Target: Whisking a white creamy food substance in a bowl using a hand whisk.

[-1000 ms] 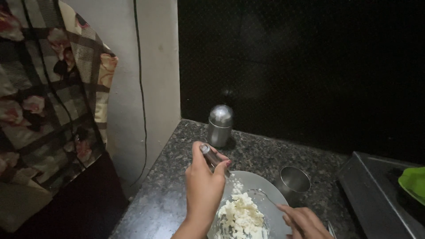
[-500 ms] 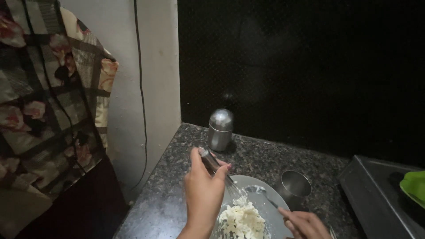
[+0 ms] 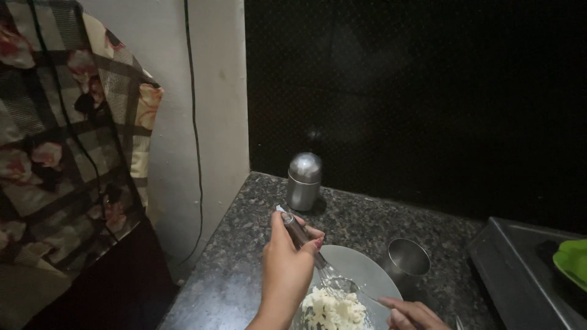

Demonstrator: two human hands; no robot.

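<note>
Speckled dark granite counter runs along a black wall. On it a steel plate holds lumpy white food, not yet smooth. Left hand is clamped on a whisk dipped into it. Right hand rests at the plate's edge; its grip cannot be told. A steel cup and a domed canister stand nearby.
</note>
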